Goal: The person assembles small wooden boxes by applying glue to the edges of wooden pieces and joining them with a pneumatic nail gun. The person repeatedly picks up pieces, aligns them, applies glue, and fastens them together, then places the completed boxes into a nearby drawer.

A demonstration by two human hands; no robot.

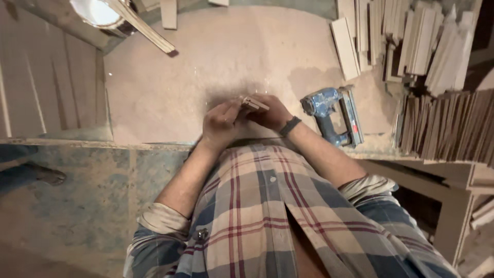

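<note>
1. Two bare hands meet at the near middle of the counter (170,77), close to the person's body; the left hand (220,122) and right hand (270,112) touch each other around a small wooden piece (254,104).
2. Small wooden piece: a short, flat, pale strip, held between both hands just above the counter surface, tilted slightly. Whether it is one strip or several stacked cannot be told.
3. Left hand fingers: curled closed against the near end of the strip, gripping it.
4. Right hand fingers: wrapped closed over the far end of the strip, gripping it. A dark wristband (290,126) sits on this wrist.
5. Blue nail gun (332,114): lies on the counter just beside the right forearm, untouched by either hand.
6. Stacks of wooden strips (427,46): piled at the far right of the counter, some pale and some darker, well apart from the hands.
7. Round white container (100,13): stands at the far left edge, with a long wooden slat (146,28) lying across it.
8. Counter surface: dusty and pale brown.
</note>
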